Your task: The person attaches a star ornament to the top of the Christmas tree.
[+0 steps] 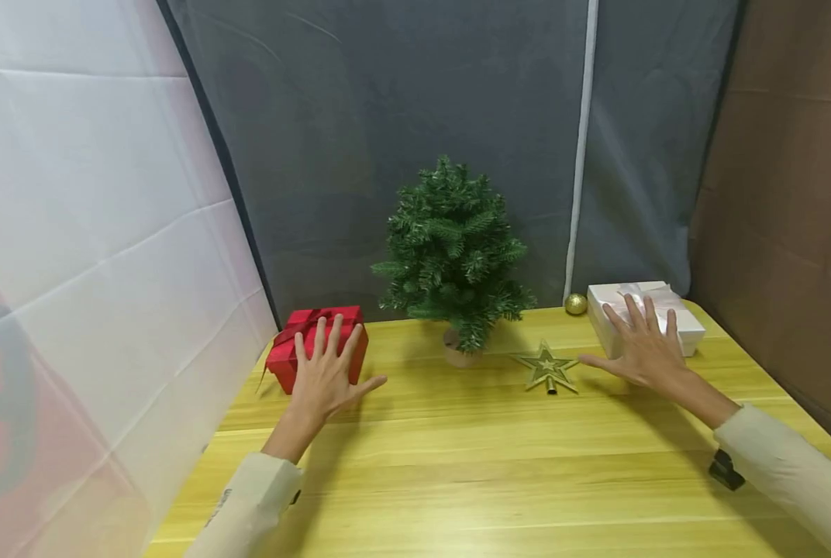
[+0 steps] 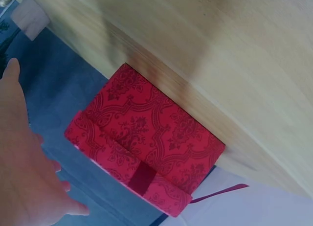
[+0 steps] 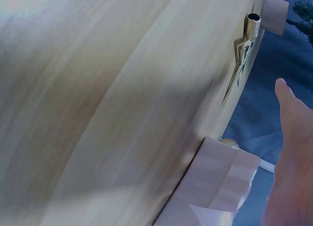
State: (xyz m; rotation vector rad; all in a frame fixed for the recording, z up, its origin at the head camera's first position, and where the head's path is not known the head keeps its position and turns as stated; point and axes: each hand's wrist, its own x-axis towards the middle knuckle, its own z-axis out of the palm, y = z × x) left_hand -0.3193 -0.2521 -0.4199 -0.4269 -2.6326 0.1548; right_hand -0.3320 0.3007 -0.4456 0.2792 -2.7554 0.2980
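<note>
With fingers spread, my left hand (image 1: 325, 377) hovers in front of a red gift box (image 1: 292, 358) tied with a dark red ribbon. The left wrist view shows the box's patterned side (image 2: 146, 123) apart from the hand (image 2: 27, 162). My right hand (image 1: 644, 353), fingers also spread, is held over the near side of a white gift box (image 1: 687, 329) with a pale ribbon bow. A gold star tree topper (image 1: 546, 367) lies flat just left of the right thumb. Both hands hold nothing.
A small green Christmas tree (image 1: 453, 248) on a light base (image 1: 460, 353) stands at the back middle of the wooden table (image 1: 443, 480). Beside the white box sits a gold glitter ball (image 1: 575, 304). Grey cloth (image 1: 304, 155) hangs behind, with a white cloth wall (image 1: 108, 194) at left and a brown one (image 1: 785, 217) at right.
</note>
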